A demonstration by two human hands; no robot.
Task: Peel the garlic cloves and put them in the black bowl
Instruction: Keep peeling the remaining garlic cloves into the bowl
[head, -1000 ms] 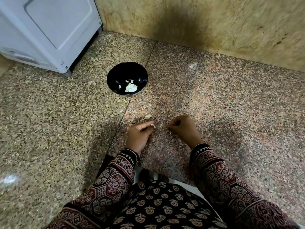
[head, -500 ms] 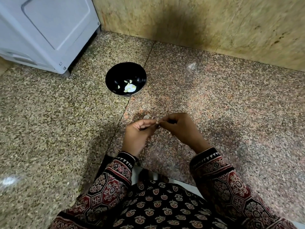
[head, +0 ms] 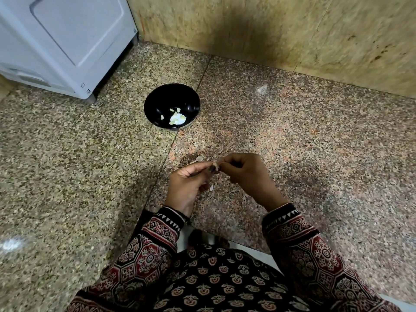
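The black bowl (head: 157, 102) stands on the speckled stone floor ahead of me, with several pale peeled garlic cloves (head: 176, 118) in its bottom. Nearer to me, my left hand (head: 186, 183) and my right hand (head: 245, 174) meet fingertip to fingertip above the floor. Both pinch one small garlic clove (head: 216, 164) between them; most of it is hidden by the fingers. A pale scrap of garlic skin (head: 198, 159) lies on the floor just beyond my left fingers. Another small white bit (head: 211, 188) shows below the hands.
A white appliance (head: 63, 41) stands at the back left, its foot close to the bowl. A mottled yellow stone wall (head: 270, 25) runs along the back. My patterned sleeves and lap fill the bottom of the view.
A second ago my hands rested apart on the floor. They have since lifted and come together, both pinching the clove.
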